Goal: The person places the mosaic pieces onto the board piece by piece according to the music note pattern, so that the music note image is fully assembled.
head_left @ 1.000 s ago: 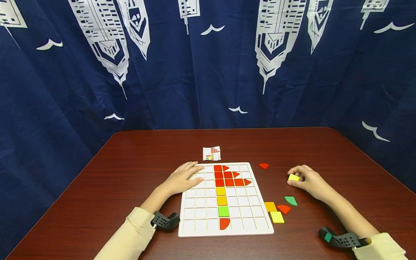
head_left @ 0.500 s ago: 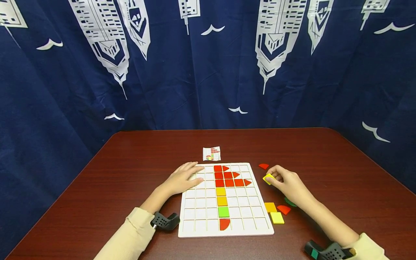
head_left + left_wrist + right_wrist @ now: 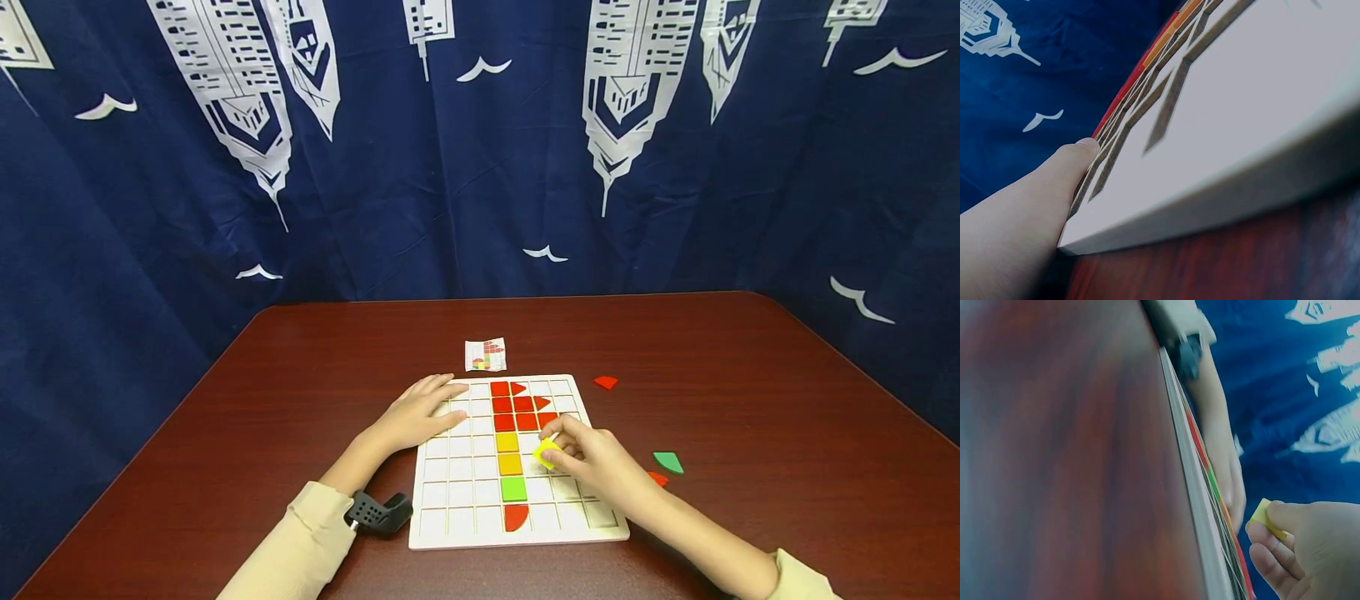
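Observation:
A white grid board (image 3: 457, 518) lies on the table, its cells partly filled with red, orange and green tiles. My left hand (image 3: 417, 416) rests on the board's upper left edge with the fingers spread out; in the left wrist view its thumb (image 3: 1088, 147) touches the board's surface. Above the board's right half, my right hand (image 3: 592, 457) pinches a yellow square tile (image 3: 547, 453) between thumb and fingers. The right wrist view shows this tile (image 3: 1265, 519) held clear of the board. A red quarter-round tile (image 3: 516, 517) fills a cell in the bottom row.
A small pattern card (image 3: 485, 355) lies behind the board. To the right are a red fan-shaped tile (image 3: 606, 382), a green quarter-round tile (image 3: 668, 462) and another red tile (image 3: 657, 478), partly hidden by the right forearm. A blue printed curtain (image 3: 420, 183) hangs behind the table.
My right hand has carried the yellow tile leftward, from the table on the right to above the board. Its forearm now covers the loose orange and yellow tiles. The left hand stays put.

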A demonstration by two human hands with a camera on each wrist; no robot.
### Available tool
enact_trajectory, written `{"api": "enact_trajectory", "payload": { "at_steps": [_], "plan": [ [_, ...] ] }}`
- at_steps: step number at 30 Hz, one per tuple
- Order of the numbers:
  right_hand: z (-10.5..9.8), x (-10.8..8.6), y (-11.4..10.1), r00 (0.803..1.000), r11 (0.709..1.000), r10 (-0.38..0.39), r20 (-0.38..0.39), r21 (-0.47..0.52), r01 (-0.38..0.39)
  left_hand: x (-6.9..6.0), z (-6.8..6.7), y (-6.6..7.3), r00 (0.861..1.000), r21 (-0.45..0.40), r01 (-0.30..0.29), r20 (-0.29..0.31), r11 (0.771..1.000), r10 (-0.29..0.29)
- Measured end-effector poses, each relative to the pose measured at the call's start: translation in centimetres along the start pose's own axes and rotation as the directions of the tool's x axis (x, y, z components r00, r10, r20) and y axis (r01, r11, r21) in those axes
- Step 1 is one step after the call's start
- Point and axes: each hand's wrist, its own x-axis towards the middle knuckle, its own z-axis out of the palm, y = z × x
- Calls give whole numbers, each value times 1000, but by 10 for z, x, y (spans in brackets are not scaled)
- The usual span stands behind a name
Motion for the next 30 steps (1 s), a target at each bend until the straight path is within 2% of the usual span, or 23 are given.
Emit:
{"api": "enact_trajectory", "payload": {
  "at_steps": [9, 17, 21, 30],
  "plan": [
    [33, -1, -25, 987, 989, -133, 91, 76, 126, 0, 1, 0, 1000, 5, 13, -7, 1000, -13],
    [46, -3, -40, 960, 982, -167, 223, 124, 142, -1, 1, 0, 1000, -4, 20, -8, 1000, -20],
    [49, -4, -43, 954, 981, -192, 231, 84, 177, -1, 0, 0, 1000, 3, 17, -9, 1000, -17],
    [52, -5, -42, 954, 974, -208, 214, -46, 223, -1, 0, 1, 1000, 4, 17, -7, 1000, -17]
  ]
}}
